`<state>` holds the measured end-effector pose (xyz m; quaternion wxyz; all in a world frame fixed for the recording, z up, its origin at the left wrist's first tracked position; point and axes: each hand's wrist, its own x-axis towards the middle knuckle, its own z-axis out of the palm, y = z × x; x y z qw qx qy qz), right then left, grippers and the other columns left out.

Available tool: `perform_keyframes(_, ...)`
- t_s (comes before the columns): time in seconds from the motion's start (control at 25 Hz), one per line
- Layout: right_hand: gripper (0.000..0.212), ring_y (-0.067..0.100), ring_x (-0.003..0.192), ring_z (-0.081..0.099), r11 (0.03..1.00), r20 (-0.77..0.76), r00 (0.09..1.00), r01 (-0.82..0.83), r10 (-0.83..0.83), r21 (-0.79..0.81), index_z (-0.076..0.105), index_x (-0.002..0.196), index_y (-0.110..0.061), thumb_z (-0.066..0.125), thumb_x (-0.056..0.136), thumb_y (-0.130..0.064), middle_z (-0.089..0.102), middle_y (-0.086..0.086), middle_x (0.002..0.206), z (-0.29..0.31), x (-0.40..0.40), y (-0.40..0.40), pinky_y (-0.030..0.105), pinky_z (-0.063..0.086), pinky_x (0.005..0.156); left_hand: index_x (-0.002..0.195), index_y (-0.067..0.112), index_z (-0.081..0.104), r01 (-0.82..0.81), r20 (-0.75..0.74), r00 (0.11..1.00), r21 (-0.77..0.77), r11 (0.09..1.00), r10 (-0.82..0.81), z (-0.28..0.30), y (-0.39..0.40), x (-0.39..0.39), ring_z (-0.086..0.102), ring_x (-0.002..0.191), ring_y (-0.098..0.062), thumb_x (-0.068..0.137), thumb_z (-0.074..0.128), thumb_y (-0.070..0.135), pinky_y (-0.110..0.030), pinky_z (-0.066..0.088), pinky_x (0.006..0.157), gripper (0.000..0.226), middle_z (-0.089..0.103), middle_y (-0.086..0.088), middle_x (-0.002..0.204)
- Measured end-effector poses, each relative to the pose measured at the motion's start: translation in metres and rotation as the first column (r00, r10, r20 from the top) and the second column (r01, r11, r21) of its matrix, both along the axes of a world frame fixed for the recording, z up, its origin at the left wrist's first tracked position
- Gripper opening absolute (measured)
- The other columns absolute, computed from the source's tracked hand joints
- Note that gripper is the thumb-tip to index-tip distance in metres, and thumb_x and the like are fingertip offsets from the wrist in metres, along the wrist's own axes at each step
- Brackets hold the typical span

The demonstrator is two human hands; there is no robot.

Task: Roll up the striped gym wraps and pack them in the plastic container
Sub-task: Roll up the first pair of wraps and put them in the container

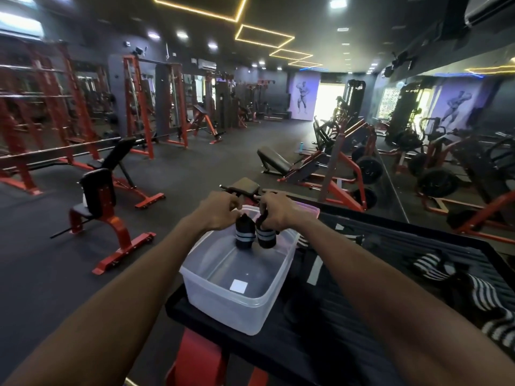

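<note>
Two rolled striped wraps, left hand (220, 211) pinching one (244, 232), right hand (274, 210) gripping the other (265, 236), held upright inside the plastic container (223, 299), probably for side-by-side packing.

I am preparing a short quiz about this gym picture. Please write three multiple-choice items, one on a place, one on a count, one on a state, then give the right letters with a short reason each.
1. Where does the plastic container stand?
A. on the floor
B. on the black bench pad
C. on a shelf

2. How many rolled wraps are held over the container?
A. two
B. four
C. none

3. What is the container's state?
A. closed with a lid
B. full of wraps
C. open, nearly empty

Answers:
1 B, it sits on the pad's near corner.
2 A, the left hand holds the left roll and the right hand holds the right roll.
3 C, its bare bottom shows.
</note>
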<state>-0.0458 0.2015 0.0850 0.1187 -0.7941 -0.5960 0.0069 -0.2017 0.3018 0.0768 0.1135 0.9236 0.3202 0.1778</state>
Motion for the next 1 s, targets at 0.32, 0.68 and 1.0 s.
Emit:
perform_keyframes(0.32,0.023,0.026,0.074,0.058,0.995,0.046,0.998,0.042,-0.038,-0.088,0.053,0.068,-0.020,0.075,0.068,-0.023,0.059,0.003,0.077,-0.001,0.009,0.003,0.028,0.038,0.054,0.133,0.027,0.055,0.120,-0.206,0.976,0.242,0.963,-0.070,-0.018,-0.002,0.008,0.038,0.135,-0.031,0.090,0.064,0.041,-0.049,0.037,0.103,0.046,0.047,-0.003,0.147)
perform_keyframes(0.68,0.034,0.032,0.087,0.059,0.997,0.119,0.992,0.052,-0.045,-0.060,0.040,0.070,-0.016,0.072,0.080,-0.014,0.060,0.015,0.090,-0.030,-0.001,0.006,0.034,0.039,0.067,0.120,0.024,0.055,0.114,-0.300,0.954,0.277,0.954,-0.027,-0.029,0.001,0.021,0.039,0.133,-0.031,0.088,0.064,0.036,-0.051,0.037,0.095,0.036,0.059,-0.005,0.131)
perform_keyframes(1.0,0.028,0.031,0.083,0.055,0.997,-0.028,0.997,0.076,-0.077,-0.027,0.043,0.065,-0.012,0.068,0.079,-0.013,0.057,0.017,0.086,-0.032,0.002,-0.003,0.034,0.040,0.067,0.127,0.020,0.053,0.059,-0.308,0.951,0.280,0.958,0.031,-0.022,-0.009,0.022,0.043,0.129,-0.032,0.091,0.060,0.036,-0.057,0.037,0.100,0.039,0.057,-0.007,0.134)
